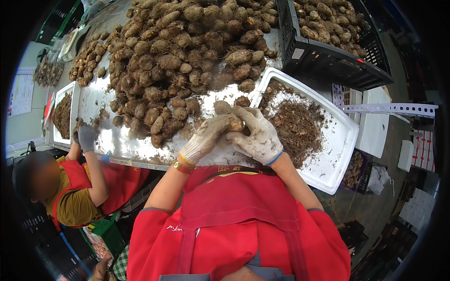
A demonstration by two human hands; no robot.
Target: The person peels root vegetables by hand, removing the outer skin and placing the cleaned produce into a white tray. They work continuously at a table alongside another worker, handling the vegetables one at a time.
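Observation:
Both my hands wear soiled white work gloves and meet above the near edge of the metal table. Between them is a small brown taro, largely covered by the fingers. My left hand is closed around it from the left. From the right, my right hand closes on the same taro with thumb and fingers. Just beyond my hands lie loose taros. A big heap of hairy, dirt-covered taros spreads over the table ahead and to the left.
Right of my hands, a white tray holds brown fibrous scraps. A black crate of taros stands behind it. At left, a co-worker in a red apron works with gloved hands beside another white tray.

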